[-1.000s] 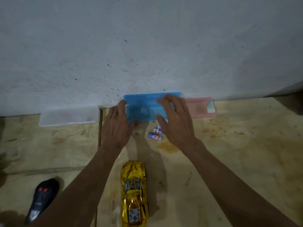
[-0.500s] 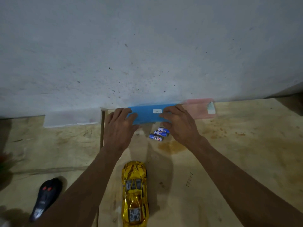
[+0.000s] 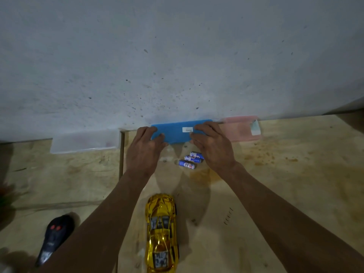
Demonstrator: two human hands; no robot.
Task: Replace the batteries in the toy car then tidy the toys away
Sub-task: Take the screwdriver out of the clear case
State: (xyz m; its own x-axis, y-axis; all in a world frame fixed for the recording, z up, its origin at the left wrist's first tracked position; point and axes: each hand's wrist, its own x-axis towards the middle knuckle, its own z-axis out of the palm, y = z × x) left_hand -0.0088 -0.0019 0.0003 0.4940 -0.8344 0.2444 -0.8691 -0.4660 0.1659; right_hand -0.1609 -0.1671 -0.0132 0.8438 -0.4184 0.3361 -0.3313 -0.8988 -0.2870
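Blue plastic marks the box that I hold at both ends against the base of the grey wall. My left hand grasps its left end, fingers curled over the top edge; my right hand grasps the right end the same way. I judge that the two-handed grip keeps the box level and square to the wall while it sits between the clear box on the left and the pink box on the right.

Three batteries lie on the wooden table just in front of the blue box, beside my right wrist, within easy reach for fitting. The gold toy car stands upright, well apart from the boxes, nose toward the wall. The black remote lies at the near left edge. In my judgement, battery replacement has not yet begun: the car is wheels-down, so its underside is hidden.
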